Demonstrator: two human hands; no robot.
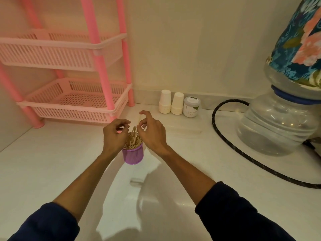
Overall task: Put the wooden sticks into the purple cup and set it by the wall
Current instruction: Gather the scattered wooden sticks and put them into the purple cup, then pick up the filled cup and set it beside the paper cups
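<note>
A white counter (pixel 52 162) is seen, with a pink rack (pixel 69 101) at the back left and a water jug (pixel 278 127) under a floral cover (pixel 302 40) at the right. A black hose (pixel 225 136) curves beside the jug. Two cup stacks (pixel 171 103) and a jar (pixel 192 106) stand against the wall. The purple cup (pixel 132 155) stands mid-counter, well apart from the wall, filled with sticks (pixel 132 139). The left hand (pixel 114 136) and right hand (pixel 152 134) are held over the stick tops with curled fingers; whether anything is pinched cannot be told.

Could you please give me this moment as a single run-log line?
sticks: in purple cup | left hand, right hand: curled at stick tops, grip unclear | cup: mid-counter, not by wall
</note>
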